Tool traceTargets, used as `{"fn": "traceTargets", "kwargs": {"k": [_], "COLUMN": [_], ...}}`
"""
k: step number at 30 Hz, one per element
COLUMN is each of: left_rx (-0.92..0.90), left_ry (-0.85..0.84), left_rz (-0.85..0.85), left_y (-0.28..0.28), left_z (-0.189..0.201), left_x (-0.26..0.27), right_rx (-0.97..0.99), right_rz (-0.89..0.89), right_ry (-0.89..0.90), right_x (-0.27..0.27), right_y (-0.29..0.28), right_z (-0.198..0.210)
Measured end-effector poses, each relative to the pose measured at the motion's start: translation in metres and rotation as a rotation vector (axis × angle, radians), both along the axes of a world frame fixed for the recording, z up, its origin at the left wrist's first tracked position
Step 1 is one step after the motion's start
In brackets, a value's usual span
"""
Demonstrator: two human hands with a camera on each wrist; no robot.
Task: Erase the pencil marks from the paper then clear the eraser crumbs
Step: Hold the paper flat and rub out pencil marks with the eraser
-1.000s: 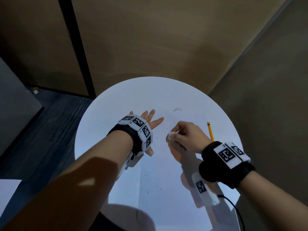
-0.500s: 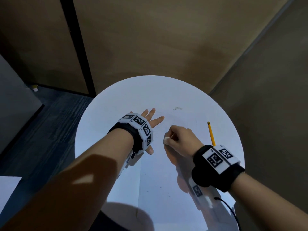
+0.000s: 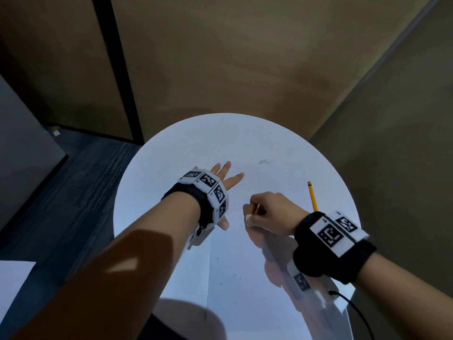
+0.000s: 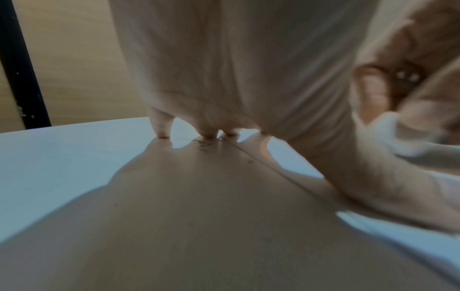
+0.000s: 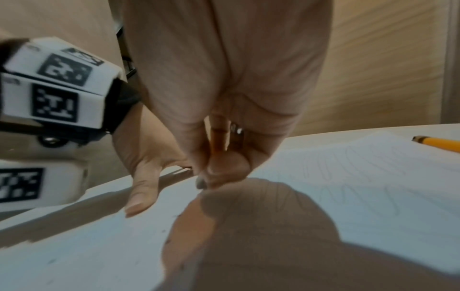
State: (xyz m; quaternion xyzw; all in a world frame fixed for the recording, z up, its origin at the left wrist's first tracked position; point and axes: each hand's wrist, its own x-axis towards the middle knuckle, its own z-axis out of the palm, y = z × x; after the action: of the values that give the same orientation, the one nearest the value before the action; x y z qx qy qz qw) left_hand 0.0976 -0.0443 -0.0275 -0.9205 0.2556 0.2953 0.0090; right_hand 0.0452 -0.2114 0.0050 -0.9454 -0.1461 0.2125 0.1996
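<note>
A white sheet of paper (image 3: 235,261) lies on the round white table (image 3: 171,148). My left hand (image 3: 226,182) lies flat on it with fingers straight and spread, pressing its left part down. My right hand (image 3: 264,212) is curled around a small white eraser (image 3: 248,219), whose tip touches the paper just right of my left thumb. Faint pencil scribbles (image 5: 348,173) show on the sheet in the right wrist view. Dark eraser crumbs (image 3: 230,277) are scattered on the near part of the paper.
A yellow pencil (image 3: 312,196) lies on the table to the right of my right hand. A small smudge or crumb pile (image 3: 265,161) sits at the far side. Wooden walls (image 3: 220,57) stand close behind the table, and a cable (image 3: 353,307) trails from my right wrist.
My right hand has drawn the eraser back toward me and slightly left across the paper. My left hand has stayed flat in place.
</note>
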Motion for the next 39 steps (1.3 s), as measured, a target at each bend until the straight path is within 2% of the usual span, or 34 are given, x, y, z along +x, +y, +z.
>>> {"fn": "traceTargets", "kwargs": {"k": [3, 5, 9, 11, 14, 16, 18, 21, 24, 28, 30, 34, 39], "left_rx": [-0.001, -0.001, -0.009, -0.007, 0.005, 0.020, 0.022, 0.005, 0.004, 0.013, 0.014, 0.000, -0.008], "left_ry": [0.006, 0.004, -0.012, -0.015, -0.015, -0.021, -0.023, -0.004, 0.007, 0.000, -0.002, 0.003, -0.002], "left_rz": [0.006, 0.006, -0.005, -0.010, -0.004, -0.004, -0.001, 0.004, 0.000, 0.004, -0.002, -0.002, -0.006], "left_y": [-0.001, 0.000, 0.001, 0.001, 0.001, 0.000, 0.000, 0.001, 0.000, 0.000, 0.000, 0.000, 0.001], "left_z": [0.000, 0.000, -0.001, -0.002, -0.004, -0.005, -0.006, -0.004, 0.000, 0.001, 0.000, 0.002, 0.001], "left_x": [0.001, 0.000, 0.000, 0.001, 0.002, 0.002, 0.002, 0.002, 0.002, 0.000, 0.000, 0.000, -0.001], "right_rx": [0.088, 0.095, 0.055, 0.185, 0.436, 0.494, 0.433, 0.210, 0.078, -0.027, -0.035, 0.033, -0.055], "right_rz": [-0.138, -0.145, -0.096, -0.234, -0.563, -0.624, -0.553, -0.346, -0.197, -0.044, -0.038, -0.123, -0.021], "right_ry": [-0.087, -0.117, 0.163, 0.191, 0.065, 0.057, 0.052, -0.053, -0.127, -0.023, -0.022, -0.128, 0.012], "right_x": [0.002, -0.005, -0.006, 0.001, 0.010, 0.011, 0.010, 0.008, 0.001, -0.004, 0.002, -0.001, 0.002], "right_y": [0.005, 0.005, -0.005, -0.014, -0.023, -0.024, -0.019, -0.008, -0.002, -0.005, -0.004, 0.001, 0.000], "right_z": [-0.005, -0.011, -0.001, 0.000, 0.000, -0.002, -0.005, -0.010, -0.011, -0.003, 0.000, -0.007, 0.001]}}
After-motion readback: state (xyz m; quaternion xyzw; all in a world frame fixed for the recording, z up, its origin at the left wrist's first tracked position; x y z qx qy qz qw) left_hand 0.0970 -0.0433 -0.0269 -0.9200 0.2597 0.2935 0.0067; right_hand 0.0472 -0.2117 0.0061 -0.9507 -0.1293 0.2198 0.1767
